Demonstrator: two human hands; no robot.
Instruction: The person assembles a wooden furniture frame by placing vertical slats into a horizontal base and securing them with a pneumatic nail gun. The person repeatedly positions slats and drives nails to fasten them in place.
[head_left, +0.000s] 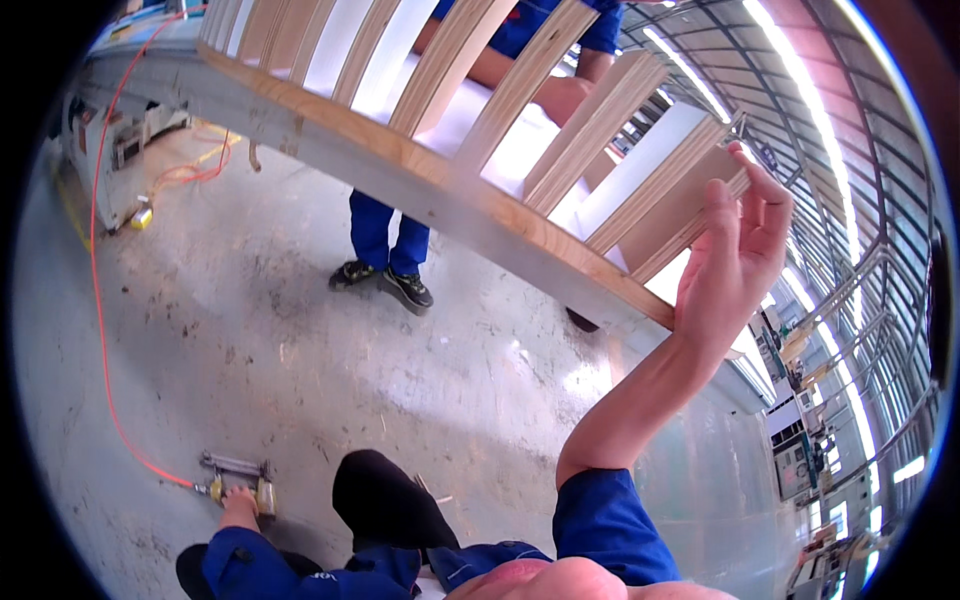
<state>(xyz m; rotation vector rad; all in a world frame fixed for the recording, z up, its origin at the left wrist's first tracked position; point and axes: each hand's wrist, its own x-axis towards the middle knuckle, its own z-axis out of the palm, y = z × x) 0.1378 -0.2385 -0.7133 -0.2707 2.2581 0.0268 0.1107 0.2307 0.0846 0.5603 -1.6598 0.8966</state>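
Down at the lower left, my left hand [238, 497] is closed around an air nail gun [264, 494] with a gold-coloured body, held low and away from the wood. My right hand [738, 245] is raised at the right end of a slatted wooden frame [430, 172]. Its thumb and fingers curl about the edge of the last plywood slat [690, 235], and the wrist lies by the end of the bottom rail. Several plywood slats stand upright in a row along that rail. What the fingertips press on is partly hidden.
An orange air hose [97, 260] runs from the nail gun up the left side. The frame rests on a long table [150, 80]. Across it stands a co-worker in blue, with a forearm [562, 98] behind the slats. Machines [795, 450] line the right.
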